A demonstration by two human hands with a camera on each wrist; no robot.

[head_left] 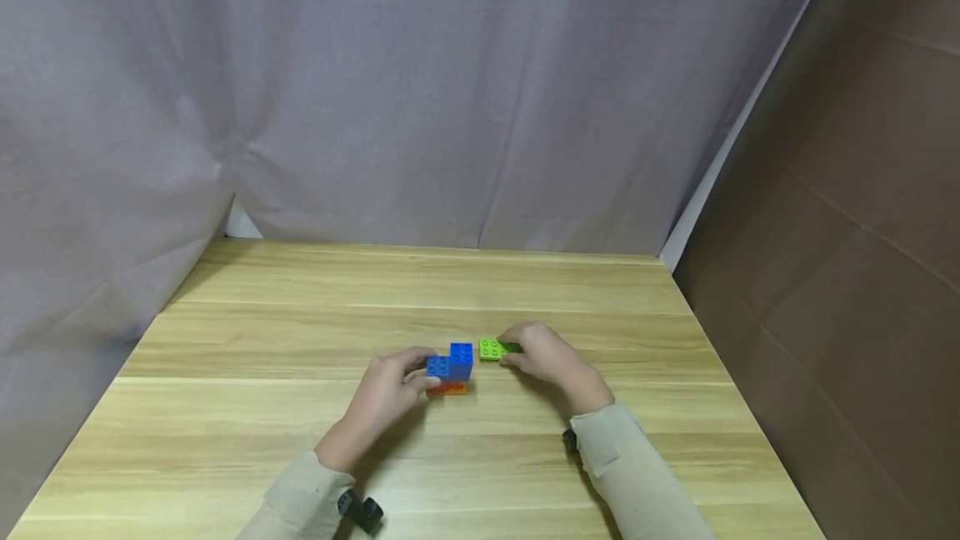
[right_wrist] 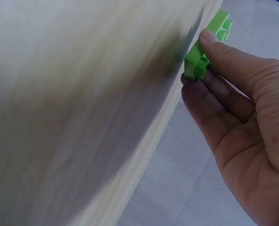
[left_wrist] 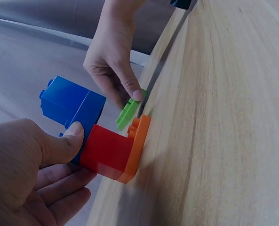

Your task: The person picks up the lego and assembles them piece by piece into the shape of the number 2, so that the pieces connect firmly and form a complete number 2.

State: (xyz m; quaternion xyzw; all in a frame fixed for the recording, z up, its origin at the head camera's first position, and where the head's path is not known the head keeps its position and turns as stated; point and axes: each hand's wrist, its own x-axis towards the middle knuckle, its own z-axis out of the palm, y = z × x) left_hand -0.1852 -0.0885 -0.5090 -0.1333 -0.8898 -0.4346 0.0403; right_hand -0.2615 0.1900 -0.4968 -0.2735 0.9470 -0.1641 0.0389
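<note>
Several toy building blocks are joined in a stack. At its bottom lies a thin orange block [left_wrist: 138, 149], with a red block [left_wrist: 108, 151] standing on one end of it. A flat blue block [left_wrist: 89, 113] sits over the red one, and a taller blue block [head_left: 461, 355] rises from its right end in the head view. My left hand [head_left: 384, 397] grips the stack from the left, thumb on the blue and fingers on the far side. My right hand [head_left: 551, 361] pinches a thin light-green block [head_left: 491, 349] just right of the stack, apart from it.
The wooden table [head_left: 300, 307] runs back to a grey cloth [head_left: 390, 107]. A brown cloth [head_left: 847, 232] hangs along the right side. Small black devices [head_left: 362, 512] sit at both wrists, below the beige sleeves.
</note>
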